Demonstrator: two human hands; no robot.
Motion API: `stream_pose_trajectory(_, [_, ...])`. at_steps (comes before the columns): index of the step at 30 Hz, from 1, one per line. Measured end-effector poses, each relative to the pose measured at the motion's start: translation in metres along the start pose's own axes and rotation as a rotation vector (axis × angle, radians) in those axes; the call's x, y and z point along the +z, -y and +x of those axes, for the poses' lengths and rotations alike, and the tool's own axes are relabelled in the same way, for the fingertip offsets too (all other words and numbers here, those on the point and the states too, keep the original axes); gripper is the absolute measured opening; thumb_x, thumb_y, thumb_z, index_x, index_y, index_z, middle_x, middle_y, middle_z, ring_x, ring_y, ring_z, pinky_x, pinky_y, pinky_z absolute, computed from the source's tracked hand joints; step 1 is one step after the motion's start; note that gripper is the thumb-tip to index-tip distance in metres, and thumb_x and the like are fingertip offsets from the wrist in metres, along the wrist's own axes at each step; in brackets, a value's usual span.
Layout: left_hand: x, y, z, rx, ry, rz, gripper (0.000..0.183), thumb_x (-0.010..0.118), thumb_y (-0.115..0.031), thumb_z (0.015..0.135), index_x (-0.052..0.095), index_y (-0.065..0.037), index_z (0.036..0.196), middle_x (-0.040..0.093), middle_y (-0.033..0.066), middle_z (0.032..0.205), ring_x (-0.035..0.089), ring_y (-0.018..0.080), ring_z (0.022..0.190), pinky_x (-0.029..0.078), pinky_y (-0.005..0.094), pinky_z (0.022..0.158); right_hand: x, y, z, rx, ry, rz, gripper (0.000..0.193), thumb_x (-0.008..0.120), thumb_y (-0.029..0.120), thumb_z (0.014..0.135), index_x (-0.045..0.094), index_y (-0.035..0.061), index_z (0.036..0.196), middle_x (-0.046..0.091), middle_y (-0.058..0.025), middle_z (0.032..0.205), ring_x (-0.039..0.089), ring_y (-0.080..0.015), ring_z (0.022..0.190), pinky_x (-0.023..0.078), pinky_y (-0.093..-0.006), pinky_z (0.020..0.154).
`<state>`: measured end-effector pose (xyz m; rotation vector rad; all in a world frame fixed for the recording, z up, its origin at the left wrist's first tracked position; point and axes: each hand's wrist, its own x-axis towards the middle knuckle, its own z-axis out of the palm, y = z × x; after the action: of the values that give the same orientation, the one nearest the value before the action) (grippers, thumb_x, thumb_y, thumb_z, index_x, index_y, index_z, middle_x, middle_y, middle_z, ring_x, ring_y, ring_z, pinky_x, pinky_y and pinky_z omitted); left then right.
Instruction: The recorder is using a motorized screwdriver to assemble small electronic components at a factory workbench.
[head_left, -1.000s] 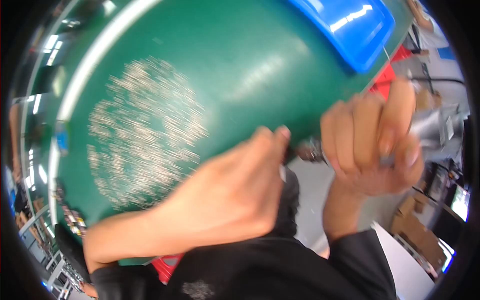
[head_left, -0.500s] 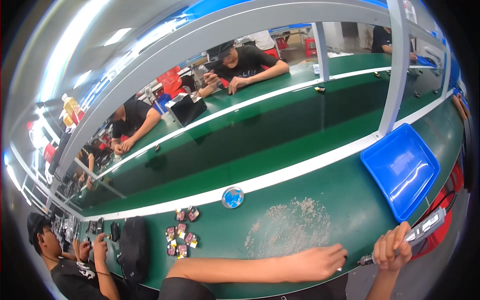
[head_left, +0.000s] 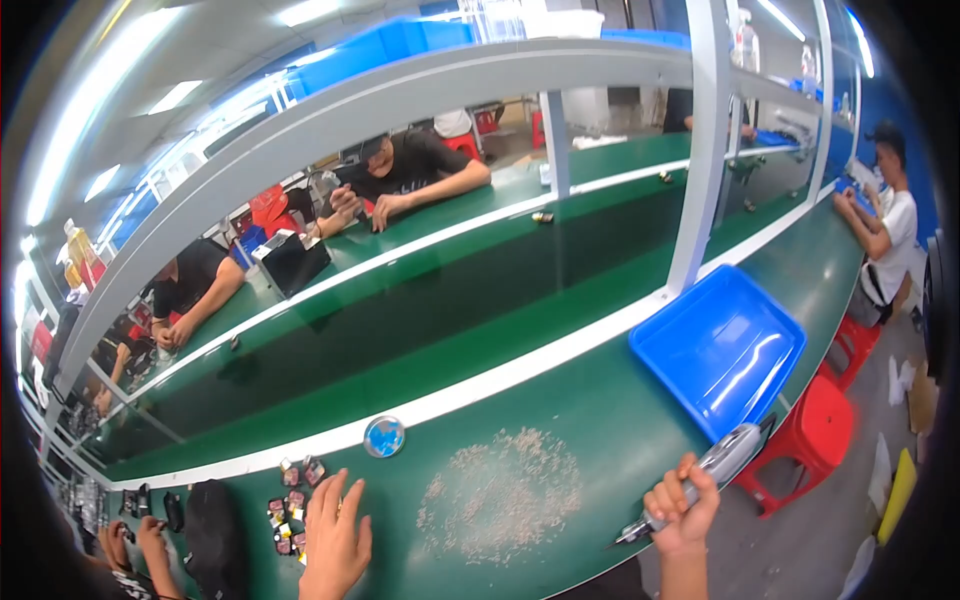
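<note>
My right hand [head_left: 682,508] is wrapped round a grey electric screwdriver [head_left: 724,456], its bit pointing down and left just above the green table. Held low at the left, my left hand [head_left: 337,540] has its fingers stretched out and apart, with nothing seen in it. Right beside it lie several small black-and-pink parts [head_left: 278,512] with yellow and white bits; the hand hides some of them. Between my two hands, tiny pale pieces that look like screws [head_left: 500,495] are spread over the table. A small round dish [head_left: 384,437] with blue contents stands behind my left hand.
A blue tray [head_left: 650,345] sits at the right by a grey upright post [head_left: 697,180]. At the left lies a black bag [head_left: 213,540], next to a co-worker's hands [head_left: 150,540]. Co-workers sit across the dark green belt [head_left: 400,330]. Red stools [head_left: 818,425] stand off the table's right edge.
My left hand has moved from near the screwdriver's tip over to the black-and-pink parts at the left, its fingers opening out. The view has swung right; the right hand still grips the screwdriver.
</note>
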<state>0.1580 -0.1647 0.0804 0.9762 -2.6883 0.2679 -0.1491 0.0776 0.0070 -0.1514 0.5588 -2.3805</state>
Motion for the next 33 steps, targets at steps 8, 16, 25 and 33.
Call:
stream_pose_trajectory(8, [-0.124,-0.076,0.129,0.916,-0.925,-1.133,0.071,0.066,-0.041,0.086,0.042,0.005,0.136,0.051,0.0235,0.126,0.054,0.0323,0.115,0.049,0.0429,0.088,-0.004,0.009,-0.01,-0.026,0.024,0.031,0.015,0.051,0.023,0.093,0.051,0.01,0.085,0.033,0.0022,0.05,0.032,-0.0094,0.04,0.034,-0.0277,0.047])
stream_pose_trajectory(16, [-0.124,-0.109,0.142,0.184,-0.839,-1.417,0.087,0.062,-0.05,0.086,0.028,0.008,0.142,0.038,0.0272,0.141,0.057,0.0318,0.112,0.052,0.0386,0.088,-0.007,0.004,0.004,-0.093,0.037,0.114,0.016,0.049,0.023,0.094,0.049,0.0087,0.087,0.035,0.0033,0.049,0.034,-0.0081,0.039,0.035,-0.0262,0.046])
stream_pose_trajectory(25, [-0.14,-0.113,0.198,0.445,-0.999,-1.404,0.087,0.059,-0.052,0.087,0.029,0.009,0.142,0.038,0.0278,0.141,0.057,0.0315,0.112,0.051,0.0389,0.088,-0.018,0.013,-0.021,-0.021,-0.017,0.118,0.017,0.049,0.026,0.091,0.05,0.0104,0.086,0.035,0.0021,0.05,0.032,-0.0103,0.039,0.034,-0.0295,0.046])
stream_pose_trajectory(33, [-0.109,-0.117,0.2,0.342,-1.005,-1.432,0.086,0.056,-0.053,0.088,0.029,0.009,0.142,0.038,0.0283,0.141,0.057,0.0313,0.112,0.051,0.0391,0.088,-0.012,0.01,-0.006,-0.036,0.008,0.182,0.018,0.047,0.026,0.094,0.05,0.0091,0.089,0.035,0.0015,0.05,0.033,-0.0108,0.039,0.035,-0.0298,0.047])
